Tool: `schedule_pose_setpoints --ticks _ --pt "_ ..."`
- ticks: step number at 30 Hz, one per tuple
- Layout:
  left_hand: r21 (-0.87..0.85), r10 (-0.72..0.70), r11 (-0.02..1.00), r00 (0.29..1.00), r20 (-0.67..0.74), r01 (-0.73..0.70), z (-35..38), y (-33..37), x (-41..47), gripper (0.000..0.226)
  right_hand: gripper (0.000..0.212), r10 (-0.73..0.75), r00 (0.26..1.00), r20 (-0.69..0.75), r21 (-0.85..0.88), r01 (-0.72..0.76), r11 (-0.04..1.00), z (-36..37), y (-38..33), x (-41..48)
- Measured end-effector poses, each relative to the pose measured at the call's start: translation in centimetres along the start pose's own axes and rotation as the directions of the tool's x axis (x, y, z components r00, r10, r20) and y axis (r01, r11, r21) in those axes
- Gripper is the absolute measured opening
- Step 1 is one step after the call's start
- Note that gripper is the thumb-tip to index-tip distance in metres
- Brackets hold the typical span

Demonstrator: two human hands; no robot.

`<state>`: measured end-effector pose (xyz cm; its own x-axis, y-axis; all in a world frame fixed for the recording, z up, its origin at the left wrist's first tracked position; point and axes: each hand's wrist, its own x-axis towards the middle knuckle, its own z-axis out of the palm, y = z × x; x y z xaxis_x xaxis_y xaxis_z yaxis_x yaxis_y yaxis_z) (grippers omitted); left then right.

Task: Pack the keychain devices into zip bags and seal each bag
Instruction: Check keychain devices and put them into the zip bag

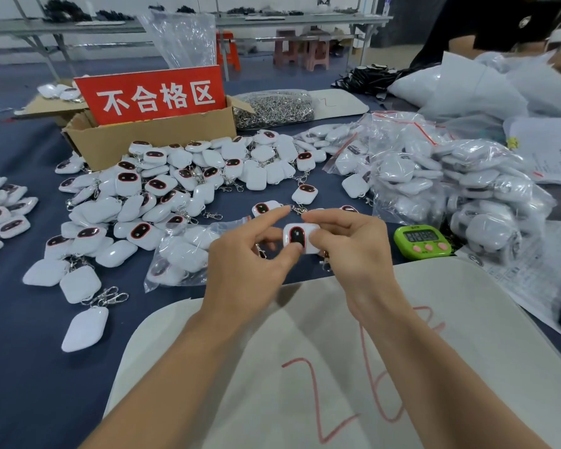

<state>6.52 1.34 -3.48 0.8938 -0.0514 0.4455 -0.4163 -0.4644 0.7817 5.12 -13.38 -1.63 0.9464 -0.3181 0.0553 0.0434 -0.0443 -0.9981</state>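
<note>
Both hands hold one white keychain device (300, 238) with a dark oval face, just above the near edge of the blue table. My left hand (250, 251) pinches its left side with thumb and fingers, the index finger raised over it. My right hand (347, 244) grips its right side. A metal clasp (325, 264) hangs below the device. A clear zip bag (178, 254) holding several devices lies just left of my left hand. A big loose pile of white devices (162, 189) covers the table behind it.
A cardboard box (149, 137) with a red sign stands at the back left. Filled zip bags (434, 179) are heaped at the right, with a green timer (423, 241) in front. A beige board (337, 351) with red marks lies under my forearms. Another person (499, 24) sits at the far right.
</note>
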Motion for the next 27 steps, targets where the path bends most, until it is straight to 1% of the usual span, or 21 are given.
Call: schedule_pose_setpoints --ticks 2,4,5,6,7,9,11,13,15,16,17,19,20,21,22,23,25,27 --pt "0.021 0.021 1.0 1.0 0.016 -0.021 -0.2 0.3 0.0 0.049 0.034 0.068 0.998 0.012 0.035 -0.068 0.997 -0.2 -0.1 0.0" --pt "-0.002 -0.002 1.0 0.999 0.047 0.002 -0.2 0.2 0.1 0.045 0.035 0.091 0.994 0.053 0.052 -0.094 0.994 -0.4 -0.3 0.1" --pt "-0.026 -0.015 1.0 0.998 0.059 0.017 -0.2 0.2 0.1 0.035 0.034 0.096 0.992 0.081 0.068 -0.102 0.992 -0.4 -0.5 0.1" --pt "-0.014 -0.028 0.999 0.998 0.064 0.029 -0.1 0.0 0.0 0.016 0.032 0.101 0.989 0.111 0.089 -0.111 0.99 -0.4 -0.5 0.0" --pt "-0.001 -0.033 0.999 0.998 0.062 0.034 0.0 -0.2 0.0 0.008 0.03 0.103 0.985 0.141 0.107 -0.119 0.987 -0.3 -0.6 -0.1" --pt "0.036 -0.04 0.999 0.999 0.028 0.039 0.1 -0.6 0.0 0.043 0.028 0.082 0.976 0.204 0.103 -0.105 0.989 -0.1 -0.8 -0.2" --pt "0.023 -0.057 0.998 0.998 -0.007 0.057 0.0 -0.5 0.0 0.05 0.027 0.054 0.974 0.219 0.029 -0.062 0.998 -0.1 -0.7 -0.2" --pt "0.02 -0.071 0.997 0.997 -0.012 0.072 -0.1 -0.3 0.0 0.055 0.026 0.055 0.981 0.184 -0.028 -0.05 0.998 -0.1 -0.6 -0.1" --pt "0.047 -0.089 0.995 0.994 -0.063 0.092 0.0 -0.1 -0.2 0.058 0.026 0.076 0.987 0.145 -0.006 -0.076 0.997 -0.1 -0.4 -0.1" --pt "0.089 -0.113 0.988 0.988 -0.108 0.123 0.0 -0.2 -0.2 0.055 0.026 0.085 0.988 0.126 0.016 -0.088 0.996 0.0 -0.3 -0.1" --pt "0.149 -0.14 0.975 0.976 -0.165 0.165 0.0 -0.3 -0.1 0.047 0.028 0.095 0.99 0.105 0.037 -0.099 0.994 0.1 -0.3 -0.1" --pt "0.316 -0.187 0.911 0.949 -0.253 0.264 -0.3 -0.6 0.2 0.022 0.03 0.106 0.992 0.074 0.081 -0.112 0.99 0.0 -0.3 -0.1" --pt "0.406 -0.226 0.859 0.942 -0.249 0.313 -0.3 -0.6 0.3 0.027 0.029 0.106 0.992 0.065 0.098 -0.112 0.989 -0.1 -0.4 0.0" --pt "0.482 -0.266 0.809 0.941 -0.211 0.337 -0.4 -0.6 0.4 0.035 0.027 0.104 0.993 0.057 0.105 -0.109 0.988 -0.2 -0.4 0.0" --pt "0.541 -0.291 0.769 0.94 -0.178 0.34 -0.3 -0.8 0.4 0.037 0.024 0.097 0.994 0.045 0.099 -0.101 0.99 -0.3 -0.3 0.1" --pt "0.568 -0.291 0.755 0.943 -0.158 0.328 -0.2 -0.8 0.5 0.036 0.022 0.089 0.995 0.032 0.079 -0.092 0.993 -0.4 -0.3 0.1" --pt "0.554 -0.292 0.768 0.945 -0.144 0.322 -0.2 -0.7 0.5 0.036 0.019 0.077 0.997 0.004 0.024 -0.077 0.997 -0.3 0.0 0.2" --pt "0.448 -0.226 0.854 0.965 -0.135 0.263 -0.4 -0.6 0.5 0.043 0.019 0.075 0.996 -0.041 -0.015 -0.075 0.997 -0.2 0.2 0.2"
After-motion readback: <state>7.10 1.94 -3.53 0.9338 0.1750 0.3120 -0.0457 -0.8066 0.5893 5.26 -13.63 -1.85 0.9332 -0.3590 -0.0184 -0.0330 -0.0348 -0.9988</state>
